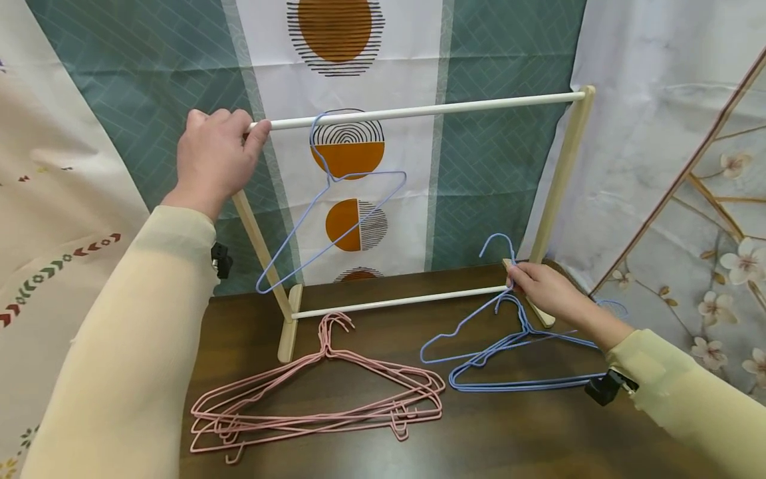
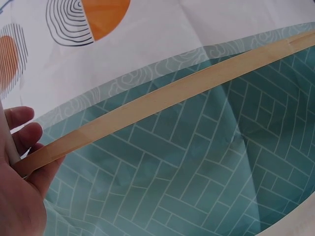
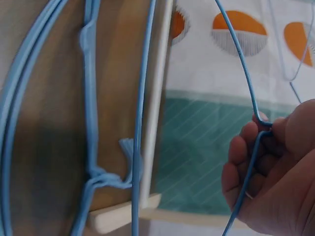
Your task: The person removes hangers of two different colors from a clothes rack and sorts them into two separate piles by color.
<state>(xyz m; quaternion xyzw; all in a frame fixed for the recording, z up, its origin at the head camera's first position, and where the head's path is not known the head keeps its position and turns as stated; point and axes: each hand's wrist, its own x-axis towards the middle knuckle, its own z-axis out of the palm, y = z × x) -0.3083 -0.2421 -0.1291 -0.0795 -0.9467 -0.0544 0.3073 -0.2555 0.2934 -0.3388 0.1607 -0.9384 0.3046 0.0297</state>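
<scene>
My left hand [image 1: 215, 156] grips the top left corner of a small garment rack, at the end of its white upper rail [image 1: 431, 110]. In the left wrist view its fingers wrap the joint where the wooden post [image 2: 147, 102] meets the rail. My right hand [image 1: 553, 299] pinches a blue wire hanger [image 3: 242, 51] just below its hook, holding it near the rack's lower right side. Another blue hanger [image 1: 371, 173] hangs by its hook on the left part of the upper rail. More blue hangers [image 1: 520, 384] lie stacked on the table below my right hand.
Several pink hangers [image 1: 326, 347] lie in a pile on the dark wooden table [image 1: 479, 442], in front of the rack's left foot [image 1: 288, 339]. The white lower rail [image 1: 401, 303] spans the rack's feet. Patterned cloths [image 1: 497, 153] hang behind and at both sides.
</scene>
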